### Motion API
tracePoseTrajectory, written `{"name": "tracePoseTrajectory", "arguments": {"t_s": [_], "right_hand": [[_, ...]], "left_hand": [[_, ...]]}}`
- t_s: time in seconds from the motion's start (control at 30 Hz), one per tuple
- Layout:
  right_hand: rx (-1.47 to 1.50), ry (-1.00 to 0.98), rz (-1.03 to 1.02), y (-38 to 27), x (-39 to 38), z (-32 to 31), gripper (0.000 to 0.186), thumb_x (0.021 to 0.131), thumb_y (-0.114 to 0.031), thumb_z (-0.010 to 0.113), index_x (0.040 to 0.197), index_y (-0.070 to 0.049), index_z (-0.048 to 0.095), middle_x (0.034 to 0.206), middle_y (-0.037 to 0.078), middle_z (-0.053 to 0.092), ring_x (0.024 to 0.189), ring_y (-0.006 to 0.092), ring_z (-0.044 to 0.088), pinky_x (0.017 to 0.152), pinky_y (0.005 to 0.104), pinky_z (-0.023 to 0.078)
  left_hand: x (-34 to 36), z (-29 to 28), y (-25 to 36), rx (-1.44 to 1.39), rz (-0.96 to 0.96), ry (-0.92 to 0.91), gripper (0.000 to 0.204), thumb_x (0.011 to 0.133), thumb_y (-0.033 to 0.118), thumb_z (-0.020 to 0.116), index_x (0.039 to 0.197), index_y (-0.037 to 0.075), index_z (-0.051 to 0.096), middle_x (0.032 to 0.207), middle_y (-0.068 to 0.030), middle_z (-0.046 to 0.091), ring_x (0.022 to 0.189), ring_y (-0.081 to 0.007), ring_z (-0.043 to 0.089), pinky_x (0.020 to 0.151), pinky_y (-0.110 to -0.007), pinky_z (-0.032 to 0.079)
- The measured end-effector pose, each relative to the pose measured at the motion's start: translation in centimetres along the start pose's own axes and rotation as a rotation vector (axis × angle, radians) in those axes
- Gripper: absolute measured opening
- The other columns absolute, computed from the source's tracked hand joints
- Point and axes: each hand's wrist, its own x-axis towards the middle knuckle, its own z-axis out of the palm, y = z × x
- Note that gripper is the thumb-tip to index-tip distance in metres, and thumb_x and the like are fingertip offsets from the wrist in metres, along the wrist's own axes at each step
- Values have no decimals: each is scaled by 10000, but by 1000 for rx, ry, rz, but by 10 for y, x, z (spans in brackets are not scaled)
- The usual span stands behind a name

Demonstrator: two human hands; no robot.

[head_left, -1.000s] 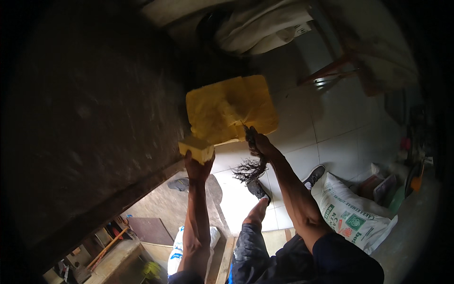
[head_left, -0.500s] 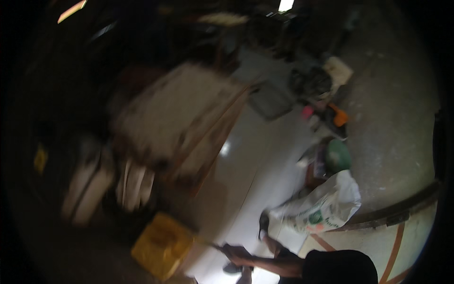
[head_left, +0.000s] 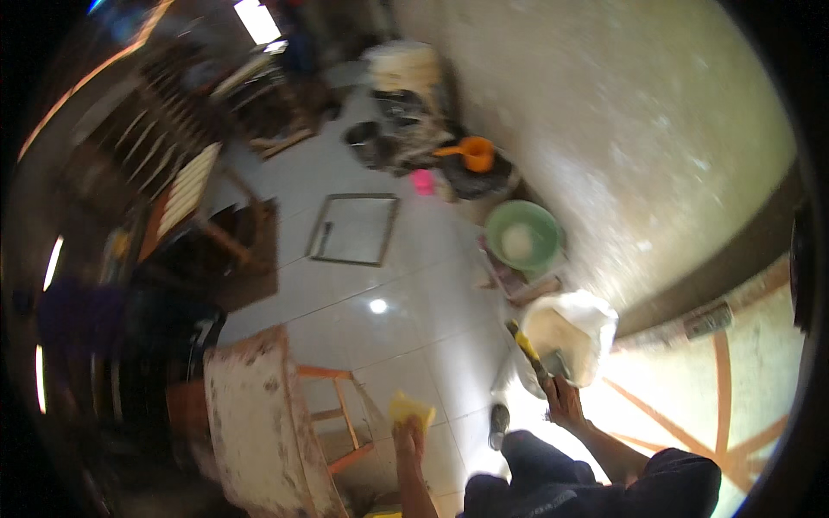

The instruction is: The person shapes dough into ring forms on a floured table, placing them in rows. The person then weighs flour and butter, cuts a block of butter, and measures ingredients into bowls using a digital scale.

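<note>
Yellow block [head_left: 412,409] in your left hand [head_left: 409,438], right hand [head_left: 566,404] at the white sack [head_left: 598,312]

Yellow and soft-edged, the block sits low in the frame, just left of centre, at the top end of your left forearm. Your left fingers are closed on it, and it is held up above the pale tiled floor [head_left: 401,345].

Your right hand is at the lower right, at the near rim of the sack, which stands open with pale stuff [head_left: 553,330] inside. A yellow and dark tool [head_left: 525,345] slants across the sack's left side, its lower end reaching your fingers. Blur hides how your right hand is closed, so you cannot tell whether it is clamped on the tool or only beside it.

Above the sack, right of centre, is a green basin [head_left: 542,226] with a pale heap in it. Higher up you have an orange dipper [head_left: 477,154], with a small pink thing [head_left: 422,181] to its lower left. A flat framed panel [head_left: 358,229] lies on the tiles near the middle of the frame.

At the lower left is a worn, stained board [head_left: 250,414], with an orange-brown wooden frame [head_left: 344,413] just to its right. Your dark shoe [head_left: 498,423] shows at the bottom, between your two hands.
</note>
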Motion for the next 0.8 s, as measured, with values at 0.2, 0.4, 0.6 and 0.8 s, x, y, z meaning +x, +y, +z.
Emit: {"name": "tracePoseTrajectory", "arguments": {"t_s": [0.2, 0.4, 0.6, 0.8], "right_hand": [[121, 364, 389, -8, 76, -39, 321, 993, -290, 414, 842, -12, 465, 562, 136, 505, 478, 266, 509, 472, 395, 400], [456, 626, 878, -13, 183, 6, 431, 1003, -395, 390, 837, -13, 499, 538, 55, 469, 458, 143, 463, 439, 310, 357], [264, 645, 1265, -20, 230, 93, 563, 967, -542, 396, 832, -8, 514, 550, 9, 458, 467, 88, 452, 416, 264, 339], [432, 833, 1557, -54, 241, 120, 532, 970, -520, 413, 844, -13, 515, 552, -5, 447, 465, 72, 430, 414, 245, 316]], "left_hand": [[161, 249, 60, 314, 11, -504, 428, 848, 67, 671, 1237, 51, 494, 1104, -36, 579, 1010, -147, 574, 857, -287, 496], [354, 456, -20, 988, -126, -873, 563, 733, 237, 780, 1200, 33, 540, 1043, -59, 609, 954, -173, 596, 820, -308, 476], [522, 537, -191, 1498, -300, -1034, 654, 641, 317, 820, 1177, 21, 589, 991, -68, 665, 866, -191, 636, 768, -301, 500], [577, 534, -258, 1697, 301, -1193, 590, 617, 317, 800, 1098, 33, 607, 958, -144, 691, 877, -295, 668, 786, -392, 521]]}}
